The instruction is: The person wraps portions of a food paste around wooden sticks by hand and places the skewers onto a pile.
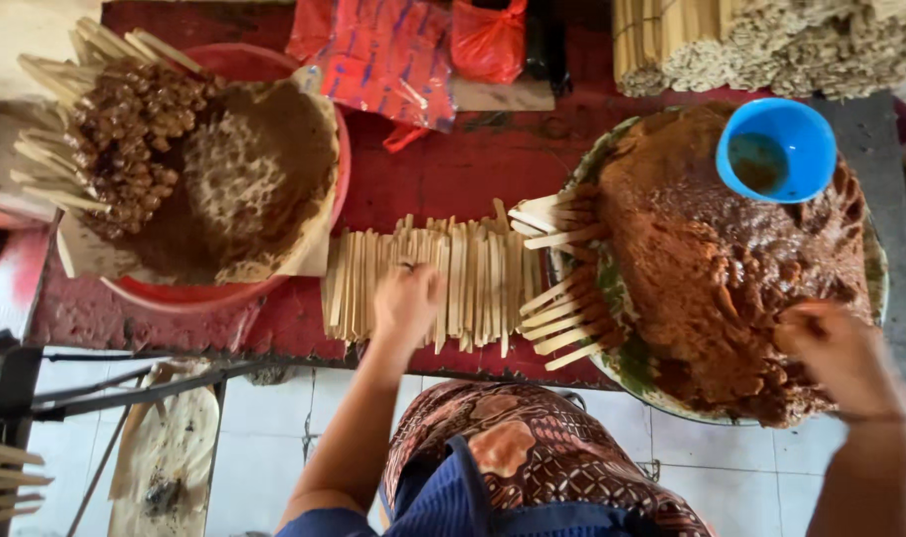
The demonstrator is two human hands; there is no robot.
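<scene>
My left hand (405,301) rests on a row of flat bamboo skewers (473,273) laid side by side on the red table; whether its fingers pinch a stick I cannot tell. My right hand (843,350) digs into a big mound of brown marinated meat (712,259) on a green-rimmed tray (876,261), its fingers curled in the mix. Several skewers (562,318) lean on the tray's left edge. A blue plastic bowl (776,149) sits on top of the mound.
At the left, a red basin (175,294) holds loaded meat skewers (125,129) on brown paper. Red plastic bags (393,55) and bundles of sticks (771,45) lie at the back. White floor tiles and my patterned lap show below.
</scene>
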